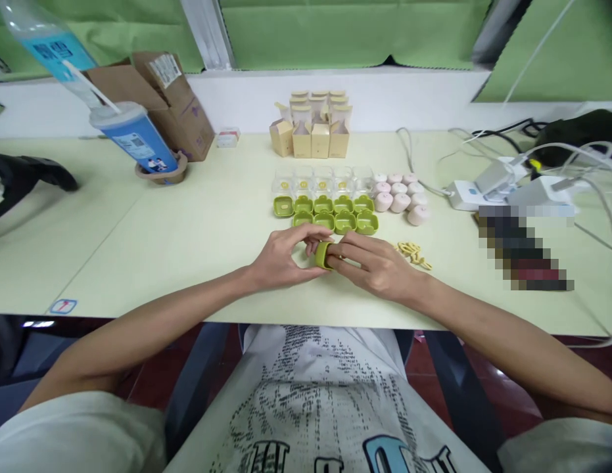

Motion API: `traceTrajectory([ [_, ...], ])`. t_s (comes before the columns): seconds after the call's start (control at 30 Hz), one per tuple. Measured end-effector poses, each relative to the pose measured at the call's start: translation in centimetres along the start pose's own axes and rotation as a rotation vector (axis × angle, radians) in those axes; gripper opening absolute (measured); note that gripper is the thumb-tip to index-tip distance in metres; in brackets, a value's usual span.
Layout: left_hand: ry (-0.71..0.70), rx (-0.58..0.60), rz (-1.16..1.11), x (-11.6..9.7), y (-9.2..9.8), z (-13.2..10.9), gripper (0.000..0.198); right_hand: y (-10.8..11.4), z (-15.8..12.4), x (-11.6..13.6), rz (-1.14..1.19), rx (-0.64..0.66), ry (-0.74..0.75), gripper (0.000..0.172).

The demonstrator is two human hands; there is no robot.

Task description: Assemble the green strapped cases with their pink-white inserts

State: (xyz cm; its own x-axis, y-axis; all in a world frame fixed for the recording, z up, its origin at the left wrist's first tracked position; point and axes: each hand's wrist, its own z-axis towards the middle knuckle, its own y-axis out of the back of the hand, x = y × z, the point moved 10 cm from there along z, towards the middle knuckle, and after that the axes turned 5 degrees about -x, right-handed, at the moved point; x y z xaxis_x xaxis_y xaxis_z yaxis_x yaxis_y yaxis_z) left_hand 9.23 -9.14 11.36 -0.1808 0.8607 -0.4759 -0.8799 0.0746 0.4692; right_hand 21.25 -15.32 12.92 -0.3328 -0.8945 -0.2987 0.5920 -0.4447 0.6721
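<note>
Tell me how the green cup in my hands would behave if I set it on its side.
The green cup is probably light, being small and hollow. It's likely stiff, since its wall looks undented in your left hand. Laid on its rounded side, it might rock.

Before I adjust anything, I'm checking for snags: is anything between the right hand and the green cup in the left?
Nothing visible is. The left hand holds the green cup, and the right hand is at its opening. The yellow pieces lie beside that hand, not between.
</note>
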Motion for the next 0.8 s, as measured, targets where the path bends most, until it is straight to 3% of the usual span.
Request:
traceTrajectory([
  [0.13,0.085,0.030,-0.151,0.6,-0.7,-0.3,0.057,0.0,0.1,0.4,0.014,-0.001,0.022,0.017],
  [0.27,0.155,0.005,-0.219,1.4,-0.6,-0.2,0.061,0.7,0.0,-1.0,0.166,-0.072,-0.073,0.019],
  [0.33,0.150,-0.057,-0.177,1.6,0.2,0.1,0.061,1.7,-0.2,-2.7,0.216,-0.173,-0.200,0.024],
  [0.4,0.119,-0.118,-0.101,1.5,1.1,0.3,0.060,2.4,-1.0,-5.5,0.287,-0.295,-0.451,0.024],
  [0.47,0.064,-0.155,-0.020,1.0,1.7,0.4,0.060,0.9,-2.6,-8.2,0.530,-0.323,-0.762,0.028],
  [0.57,-0.030,-0.167,0.061,-0.1,2.0,0.4,0.061,-4.3,-3.7,-8.1,1.089,-0.128,-1.039,0.037],
  [0.63,-0.066,-0.165,0.098,-0.7,2.0,0.3,0.060,-6.1,-3.7,-6.9,1.302,-0.043,-1.091,0.037],
  [0.8,-0.092,-0.176,0.134,-1.1,2.0,0.5,0.053,-6.0,-3.6,-6.6,1.363,-0.151,-1.102,0.031],
])
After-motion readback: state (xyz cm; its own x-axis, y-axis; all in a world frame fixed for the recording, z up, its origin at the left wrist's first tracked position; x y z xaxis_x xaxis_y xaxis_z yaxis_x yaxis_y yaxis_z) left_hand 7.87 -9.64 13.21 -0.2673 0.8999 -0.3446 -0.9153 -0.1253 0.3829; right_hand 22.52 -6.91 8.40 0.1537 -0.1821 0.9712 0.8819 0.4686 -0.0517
